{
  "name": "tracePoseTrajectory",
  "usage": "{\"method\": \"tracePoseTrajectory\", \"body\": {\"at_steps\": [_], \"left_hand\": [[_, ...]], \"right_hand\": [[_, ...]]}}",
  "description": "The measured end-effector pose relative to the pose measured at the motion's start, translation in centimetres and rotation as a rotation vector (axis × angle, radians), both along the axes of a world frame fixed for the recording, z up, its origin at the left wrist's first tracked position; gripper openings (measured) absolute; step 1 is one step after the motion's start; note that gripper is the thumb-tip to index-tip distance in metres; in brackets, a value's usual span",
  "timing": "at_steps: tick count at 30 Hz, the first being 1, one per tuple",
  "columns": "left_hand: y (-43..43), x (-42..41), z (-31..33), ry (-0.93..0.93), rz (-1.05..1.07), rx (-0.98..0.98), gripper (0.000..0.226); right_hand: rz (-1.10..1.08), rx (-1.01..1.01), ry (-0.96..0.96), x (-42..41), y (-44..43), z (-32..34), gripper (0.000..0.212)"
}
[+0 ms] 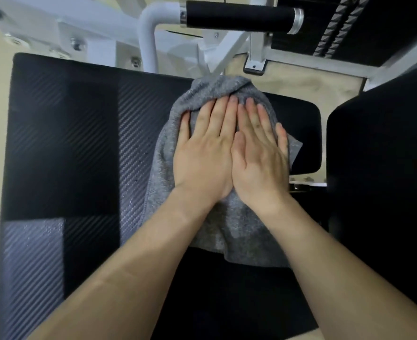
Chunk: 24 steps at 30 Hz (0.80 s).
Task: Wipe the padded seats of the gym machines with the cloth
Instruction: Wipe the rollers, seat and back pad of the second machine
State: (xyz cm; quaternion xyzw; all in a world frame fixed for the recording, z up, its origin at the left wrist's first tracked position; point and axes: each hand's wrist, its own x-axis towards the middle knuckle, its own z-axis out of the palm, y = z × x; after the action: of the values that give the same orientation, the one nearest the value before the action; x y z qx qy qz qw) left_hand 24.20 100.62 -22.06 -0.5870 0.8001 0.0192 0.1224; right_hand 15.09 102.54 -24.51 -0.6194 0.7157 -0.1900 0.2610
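Observation:
A grey cloth (237,231) lies spread over the black padded seat (303,133) of a gym machine, in the middle of the head view. My left hand (203,148) and my right hand (259,155) press flat on the cloth side by side, fingers stretched out and pointing away from me. The right hand's inner edge slightly overlaps the left. Neither hand grips the cloth; both palms rest on top of it. The far end of the cloth bunches up past my fingertips.
A large black textured pad (63,148) fills the left side. Another black pad (384,192) stands at the right. Behind the seat are the white machine frame (148,38) and a black foam-covered handle (239,17). Beige floor (300,79) shows beyond.

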Motion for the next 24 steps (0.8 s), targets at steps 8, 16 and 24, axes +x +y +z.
{"method": "tracePoseTrajectory", "body": {"at_steps": [8,16,24], "left_hand": [[-7.5,-2.4,0.3,-0.01,-0.077,0.004,0.033],[-12.0,-4.6,0.6,-0.076,-0.122,0.174,0.03],[-5.7,-1.9,-0.5,0.129,-0.112,-0.065,0.044]], "right_hand": [[-0.19,0.011,-0.004,-2.1,-6.8,-0.7,0.051],[-0.308,0.045,0.0,-3.7,-9.6,-0.4,0.044],[-0.2,-0.11,0.03,-2.0,-3.4,-1.5,0.055]]}}
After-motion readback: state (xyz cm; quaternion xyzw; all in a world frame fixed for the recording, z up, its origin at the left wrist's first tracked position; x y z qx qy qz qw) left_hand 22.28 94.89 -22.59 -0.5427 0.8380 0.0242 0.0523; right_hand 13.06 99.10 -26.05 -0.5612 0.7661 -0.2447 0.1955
